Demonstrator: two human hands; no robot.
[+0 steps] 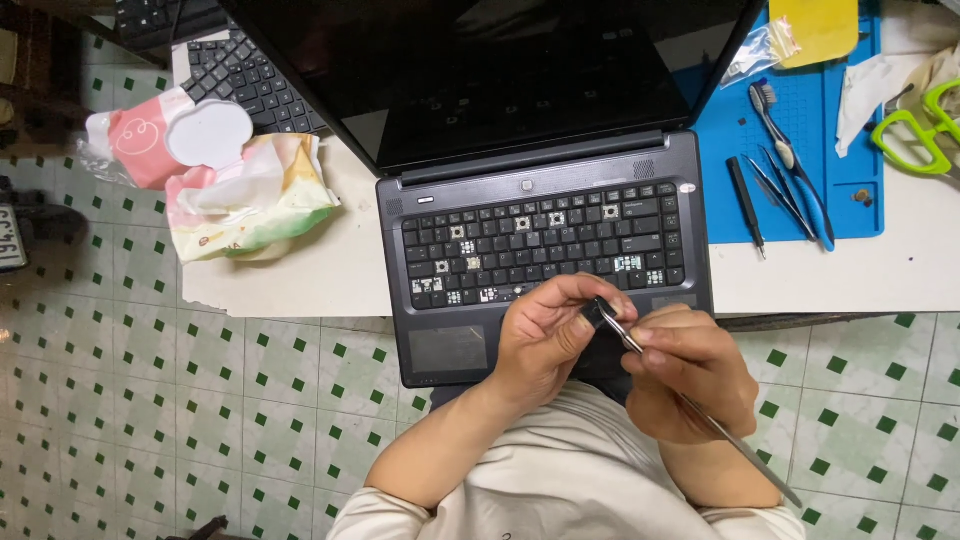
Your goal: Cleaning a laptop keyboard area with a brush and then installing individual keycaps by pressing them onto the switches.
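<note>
Over laptop front edge: left hand pinches keycap; right hand holds tweezers.

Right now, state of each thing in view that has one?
laptop: lid open, screen dark, several keycaps missing
left hand: pinching a small black keycap
right hand: gripping metal tweezers, tip at the keycap
wet wipes pack: lid shut
green scissors: lying on the desk, untouched
</note>
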